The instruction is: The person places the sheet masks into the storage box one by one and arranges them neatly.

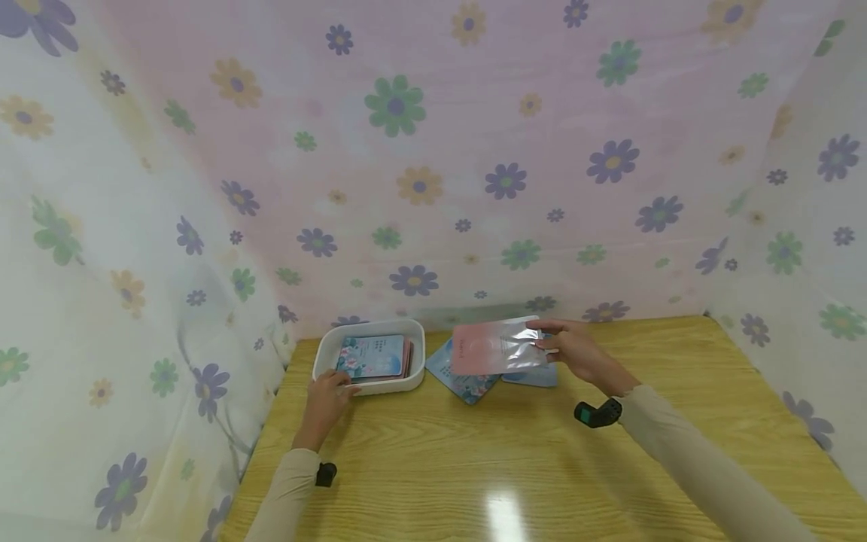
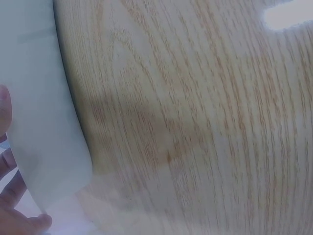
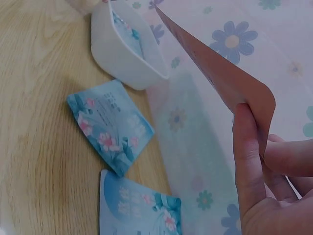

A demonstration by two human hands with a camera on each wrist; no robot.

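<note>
My right hand (image 1: 572, 348) pinches one end of a pink and silver flat packet (image 1: 484, 348), which looks like a sheet mask sachet, raised above the table. In the right wrist view the same packet (image 3: 222, 68) appears nearly edge-on, between thumb and fingers. Under it lie a blue floral packet (image 3: 110, 125) and a second blue packet (image 3: 139, 205). At the left, my left hand (image 1: 327, 399) grips the near-left corner of a white plastic bin (image 1: 389, 388), fingers over the rim. Inside the bin, a blue floral packet (image 1: 372, 355) lies on top of pinkish ones.
The bin and packets are near the back edge of a wood-grain table (image 1: 433, 459). Behind the table hangs a flower-print curtain (image 1: 460, 226), with more of it at both sides. Glare shows on the tabletop near the front.
</note>
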